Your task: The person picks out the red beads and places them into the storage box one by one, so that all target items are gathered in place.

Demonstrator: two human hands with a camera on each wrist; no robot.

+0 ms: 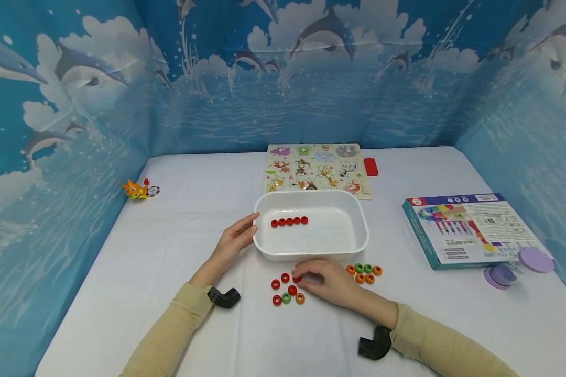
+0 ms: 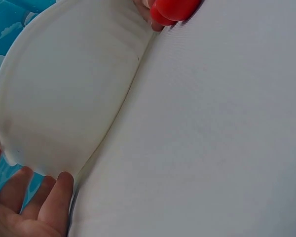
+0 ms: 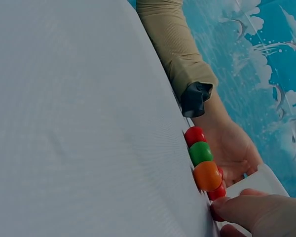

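Note:
A white plastic tub (image 1: pixel 330 228) stands mid-table, with a row of several red beads (image 1: pixel 290 221) inside it at the left. My left hand (image 1: pixel 231 241) touches the tub's left end, its fingertips against the outer wall in the left wrist view. In front of the tub, my right hand (image 1: pixel 327 283) pinches a red bead (image 1: pixel 296 279) between thumb and fingertips. Beside that hand lie loose red beads (image 1: pixel 276 300), a green bead (image 1: pixel 286 298) and an orange bead (image 1: pixel 300 298). In the right wrist view the thumb partly covers the pinched bead.
Orange and green beads (image 1: pixel 368 268) form a small group right of my right hand. Behind the tub lies an animal puzzle board (image 1: pixel 302 167) with a red block (image 1: pixel 370 167). A toy box (image 1: pixel 471 228) and purple lidded jar (image 1: pixel 501 275) are at right; an orange toy (image 1: pixel 135 189) sits far left.

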